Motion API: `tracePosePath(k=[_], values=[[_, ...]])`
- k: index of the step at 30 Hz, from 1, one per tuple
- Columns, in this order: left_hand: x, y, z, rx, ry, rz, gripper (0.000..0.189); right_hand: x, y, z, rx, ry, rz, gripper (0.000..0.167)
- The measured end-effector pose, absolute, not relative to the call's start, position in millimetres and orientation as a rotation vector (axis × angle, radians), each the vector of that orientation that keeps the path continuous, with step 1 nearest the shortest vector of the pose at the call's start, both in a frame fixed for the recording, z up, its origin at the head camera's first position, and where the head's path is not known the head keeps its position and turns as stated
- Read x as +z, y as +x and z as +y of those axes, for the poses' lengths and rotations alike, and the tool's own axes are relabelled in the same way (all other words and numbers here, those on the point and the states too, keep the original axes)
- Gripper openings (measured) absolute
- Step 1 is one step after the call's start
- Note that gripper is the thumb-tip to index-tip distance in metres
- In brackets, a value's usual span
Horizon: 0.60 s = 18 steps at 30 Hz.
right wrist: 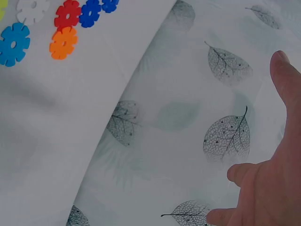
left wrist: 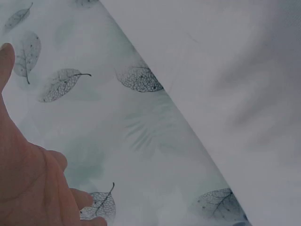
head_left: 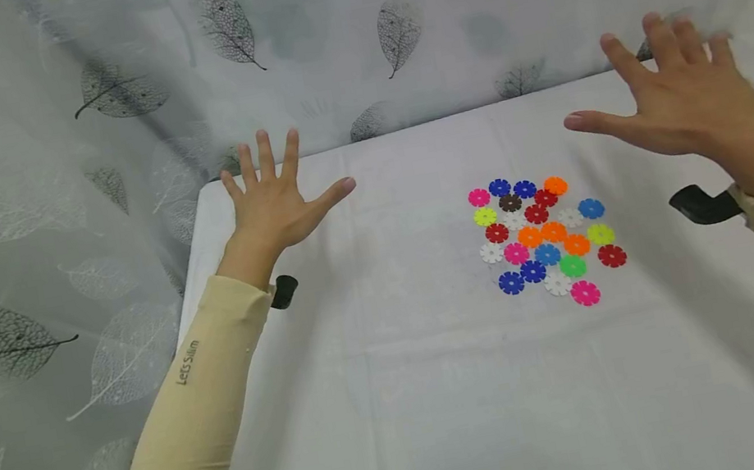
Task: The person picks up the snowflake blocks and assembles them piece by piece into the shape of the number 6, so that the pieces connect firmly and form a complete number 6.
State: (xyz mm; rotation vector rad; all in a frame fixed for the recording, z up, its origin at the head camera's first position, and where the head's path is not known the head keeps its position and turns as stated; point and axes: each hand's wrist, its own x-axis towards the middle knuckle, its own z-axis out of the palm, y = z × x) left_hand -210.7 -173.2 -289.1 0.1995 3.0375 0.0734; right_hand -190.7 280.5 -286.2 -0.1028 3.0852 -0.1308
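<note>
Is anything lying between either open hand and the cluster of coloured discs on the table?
Nothing visible. Only bare white cloth separates the left hand and the right hand from the discs; both hands are spread, holding nothing, with the discs nearer the right.

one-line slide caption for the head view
Left hand and right hand spread open above a white table, beside a cluster of coloured discs.

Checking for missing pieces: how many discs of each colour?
Red discs: 4
Orange discs: 4
Dark blue discs: 4
White discs: 4
Pink discs: 3
Light blue discs: 2
Yellow-green discs: 2
Green discs: 1
Brown discs: 1
Total: 25
</note>
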Motion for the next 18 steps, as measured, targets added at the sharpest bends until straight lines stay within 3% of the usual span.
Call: tracePosePath(k=[18], values=[[-283,-200,-173,0.15,0.238,3.082,0.107,-271,-176,274,-0.358,-0.108,3.149,0.105]])
